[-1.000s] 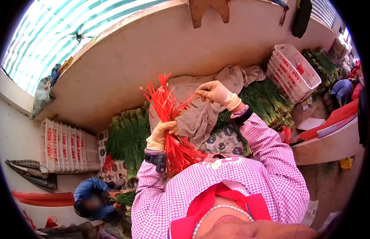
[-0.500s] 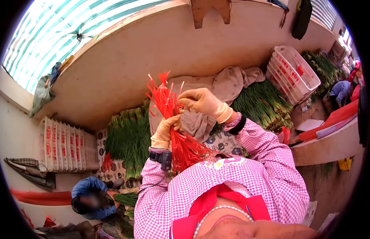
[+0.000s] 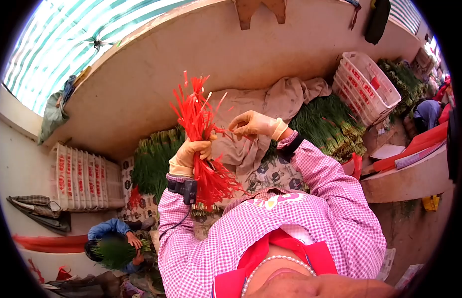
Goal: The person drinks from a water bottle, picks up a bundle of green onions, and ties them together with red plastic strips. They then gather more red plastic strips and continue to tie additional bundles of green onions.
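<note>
A thick bundle of thin red plastic strips (image 3: 193, 116) stands upright before my chest, loose ends sticking out at the top and fanning out below. My gloved left hand (image 3: 187, 156) is wrapped around its middle. Just to the right, my gloved right hand (image 3: 258, 125) has its thumb and fingers pinched together. A thin red strip (image 3: 222, 131) runs from the bundle to those fingertips.
Bunches of long green stalks (image 3: 159, 159) lie behind the bundle, with more stalks (image 3: 330, 124) to the right beside a grey-brown cloth (image 3: 275, 102). White crates (image 3: 87, 179) stand left, others (image 3: 362, 89) back right. A co-worker (image 3: 112, 228) holds greens at lower left.
My left hand and the bundle have moved left. My right hand has drawn apart from the bundle with a strip stretched between. The co-worker's greens have been raised.
</note>
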`<state>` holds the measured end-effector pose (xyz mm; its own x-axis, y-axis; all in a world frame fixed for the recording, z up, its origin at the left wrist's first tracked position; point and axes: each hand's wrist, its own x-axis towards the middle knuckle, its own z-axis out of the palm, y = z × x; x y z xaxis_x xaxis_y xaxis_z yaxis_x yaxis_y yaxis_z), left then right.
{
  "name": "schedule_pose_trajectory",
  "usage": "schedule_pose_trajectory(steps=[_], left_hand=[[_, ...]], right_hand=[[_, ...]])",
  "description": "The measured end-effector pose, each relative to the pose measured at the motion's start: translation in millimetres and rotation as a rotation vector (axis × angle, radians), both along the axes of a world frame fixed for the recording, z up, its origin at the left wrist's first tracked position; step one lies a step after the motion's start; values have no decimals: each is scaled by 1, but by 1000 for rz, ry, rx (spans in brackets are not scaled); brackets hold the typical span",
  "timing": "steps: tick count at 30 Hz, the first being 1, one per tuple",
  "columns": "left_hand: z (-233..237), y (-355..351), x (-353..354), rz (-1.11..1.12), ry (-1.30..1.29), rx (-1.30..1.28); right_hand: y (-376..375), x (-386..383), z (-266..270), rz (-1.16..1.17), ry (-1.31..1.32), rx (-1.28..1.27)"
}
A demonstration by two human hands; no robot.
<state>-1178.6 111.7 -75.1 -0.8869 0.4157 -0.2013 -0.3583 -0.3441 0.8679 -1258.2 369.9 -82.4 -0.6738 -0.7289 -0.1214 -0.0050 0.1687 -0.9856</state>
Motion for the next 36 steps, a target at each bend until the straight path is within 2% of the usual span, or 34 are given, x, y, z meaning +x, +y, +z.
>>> schedule_pose_trajectory(steps=[2, 4, 6, 9, 10, 13, 14, 16, 22, 25, 27, 30, 31, 33, 34, 36], left_hand=[[8, -9, 2, -2, -10, -65], [4, -3, 8, -55, -16, -210], [6, -8, 13, -70, -45, -219], [6, -10, 27, -26, -152, -77], [-1, -9, 33, -29, -161, -75], [-50, -20, 37, 1, -202, 160], [-51, -15, 38, -1, -209, 161], [-57, 2, 42, 30, -292, 400], [-67, 25, 34, -63, -237, 552], [-78, 27, 31, -100, -274, 651], [-78, 25, 31, -36, -289, 686], [-69, 30, 29, -11, -247, 571], [-66, 33, 28, -9, -241, 567], [-58, 41, 26, 135, -264, 317], [-55, 44, 25, 135, -259, 315], [-51, 49, 23, 239, -90, 179]], right_hand=[[6, 6, 13, 25, 20, 73], [26, 5, 2, 87, 42, 36], [27, 7, 8, 167, -33, 12], [24, 14, 17, 145, -78, 47], [24, 18, 18, 139, -86, 71], [19, 25, 30, 107, -87, 102], [17, 27, 32, 106, -94, 103], [14, 32, 31, 118, -61, 141], [-2, 21, -15, 44, 21, 69], [8, 21, -10, -15, -23, 44], [9, 22, -3, 22, -120, 54], [1, 32, -5, -40, -143, 24], [-5, 34, -18, -41, -135, -96], [-15, 40, -27, -59, -122, -198], [-21, 42, -35, -75, -99, -280], [-24, 48, -26, -138, -118, -243]])
